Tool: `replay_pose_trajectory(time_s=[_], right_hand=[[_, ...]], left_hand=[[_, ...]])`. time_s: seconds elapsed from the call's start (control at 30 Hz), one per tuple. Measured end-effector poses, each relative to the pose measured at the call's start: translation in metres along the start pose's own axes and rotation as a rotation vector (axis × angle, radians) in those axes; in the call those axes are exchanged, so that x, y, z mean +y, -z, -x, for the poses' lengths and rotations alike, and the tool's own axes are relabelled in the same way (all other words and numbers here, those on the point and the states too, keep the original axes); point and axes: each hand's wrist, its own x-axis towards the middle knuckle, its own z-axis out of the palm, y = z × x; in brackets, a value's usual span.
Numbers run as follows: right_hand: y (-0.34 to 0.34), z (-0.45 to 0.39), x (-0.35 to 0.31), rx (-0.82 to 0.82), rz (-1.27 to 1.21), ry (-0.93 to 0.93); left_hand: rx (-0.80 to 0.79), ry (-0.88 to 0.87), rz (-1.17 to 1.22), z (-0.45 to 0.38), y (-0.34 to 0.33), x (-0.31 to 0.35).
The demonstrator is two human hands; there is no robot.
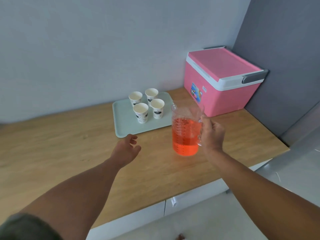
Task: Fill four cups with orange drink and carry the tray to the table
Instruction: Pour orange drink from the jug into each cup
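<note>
A pale green tray lies on the wooden counter with several white paper cups standing on its far right part; the cups look empty. A clear plastic pitcher, about half full of orange drink, stands upright just right of the tray's near corner. My right hand is closed around the pitcher's handle. My left hand hovers open, fingers apart, just short of the tray's front edge, holding nothing.
A pink cooler box with a white rim and grey handles stands at the back right, against the grey wall panel. The wooden counter stretches left; its front edge runs above white cabinet doors.
</note>
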Motion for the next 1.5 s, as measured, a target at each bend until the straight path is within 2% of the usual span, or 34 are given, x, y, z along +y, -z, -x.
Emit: replay_pose_trajectory(time_s=[0.33,0.57,0.73,0.9,1.17,1.5], right_hand=[[-0.037,-0.015,0.005,-0.194,0.027,0.016],[-0.039,-0.025,0.003,-0.213,0.081,0.028],[-0.036,-0.022,-0.004,-0.210,0.093,0.039],[-0.032,-0.011,-0.005,-0.188,0.075,-0.032],[-0.030,0.023,-0.002,-0.110,0.126,-0.029],[-0.036,0.059,-0.003,0.006,0.105,-0.069]], left_hand=[[0.084,0.079,-0.079,-0.017,0.014,-0.012],[0.114,0.090,-0.075,-0.048,0.009,0.007],[0.119,0.085,0.004,-0.076,0.004,0.019],[0.148,0.090,0.133,-0.104,-0.001,0.017],[0.016,0.045,0.195,-0.146,-0.005,0.002],[-0.042,0.079,0.364,-0.169,-0.011,0.017]])
